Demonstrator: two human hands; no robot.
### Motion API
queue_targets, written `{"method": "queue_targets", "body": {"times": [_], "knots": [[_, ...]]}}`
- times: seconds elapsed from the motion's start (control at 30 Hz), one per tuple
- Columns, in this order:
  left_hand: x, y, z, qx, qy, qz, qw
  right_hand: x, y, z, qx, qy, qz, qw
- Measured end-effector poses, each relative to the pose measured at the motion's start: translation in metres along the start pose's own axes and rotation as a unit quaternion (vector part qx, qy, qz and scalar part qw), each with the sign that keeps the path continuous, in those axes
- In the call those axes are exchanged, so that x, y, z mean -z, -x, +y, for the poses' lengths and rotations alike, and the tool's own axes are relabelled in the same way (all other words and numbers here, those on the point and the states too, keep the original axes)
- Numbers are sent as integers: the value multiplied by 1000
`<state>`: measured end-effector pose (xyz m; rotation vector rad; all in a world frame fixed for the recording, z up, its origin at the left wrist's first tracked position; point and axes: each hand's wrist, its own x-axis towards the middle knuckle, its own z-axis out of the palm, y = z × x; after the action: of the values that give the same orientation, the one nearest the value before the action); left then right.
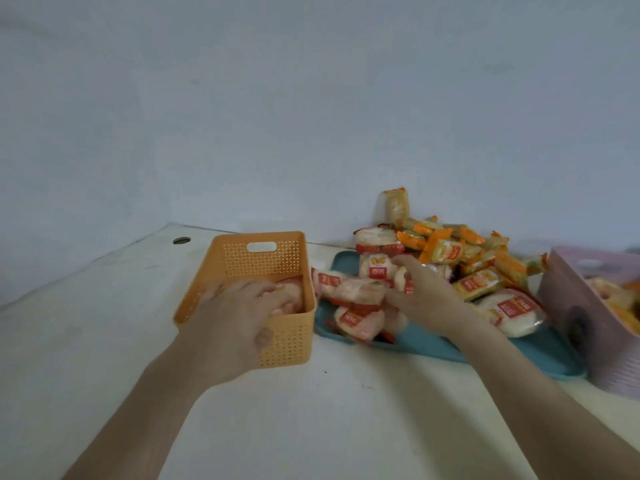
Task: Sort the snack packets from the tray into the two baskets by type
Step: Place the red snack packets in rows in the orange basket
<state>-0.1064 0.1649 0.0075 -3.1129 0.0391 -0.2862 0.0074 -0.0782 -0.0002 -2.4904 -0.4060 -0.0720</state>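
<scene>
On the worktop (346, 427), the left hand (228, 317) lies with its fingers straight on red-and-white packets (292, 296) inside the orange basket (287, 344). The right hand (426, 296) reaches into the packet pile (450, 251) on the teal tray (519, 355) just beside it. Blur hides whether it grips one.

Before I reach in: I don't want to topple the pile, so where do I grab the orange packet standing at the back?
Probably pinch the upright orange packet by its top seam, coming from above: it leans on the wall, top end free, lower end tucked behind the pile.
</scene>
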Motion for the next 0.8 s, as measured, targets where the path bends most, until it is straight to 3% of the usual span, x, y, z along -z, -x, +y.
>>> {"method": "queue_targets", "body": {"times": [0.07, 0.2, 0.27, 0.37, 0.43, 0.6, 0.67, 0.7, 0.73, 0.8], "knots": [[2, -6, 15, -10, 9, 24, 1000, 6, 0, 15, -23, -37, 20, 999], [-7, -28, 80, -68, 190, 113, 973, 11, -3, 33, -112, -223, 41, 967], [-25, -52, 112, -47, 176, 86, 980, 8, -10, 43, -144, -247, 62, 956], [-49, -85, 131, 42, 150, -46, 987, 10, -20, 46, -164, -305, 59, 936], [-62, -99, 134, 56, 155, -79, 983, 12, -33, 49, -187, -329, 41, 925], [-69, -106, 132, 52, 210, 21, 976, 9, -53, 60, -217, -304, 3, 928], [-61, -106, 131, 77, 318, 62, 943, 10, -51, 62, -226, -317, -6, 921], [-58, -106, 130, 105, 394, 68, 911, 10, -50, 63, -227, -330, -20, 916], [-57, -108, 129, 139, 482, 72, 862, 11, -49, 64, -228, -342, -33, 911], [-63, -112, 124, 207, 657, 77, 721, 12, -49, 65, -226, -367, -45, 901]]}}
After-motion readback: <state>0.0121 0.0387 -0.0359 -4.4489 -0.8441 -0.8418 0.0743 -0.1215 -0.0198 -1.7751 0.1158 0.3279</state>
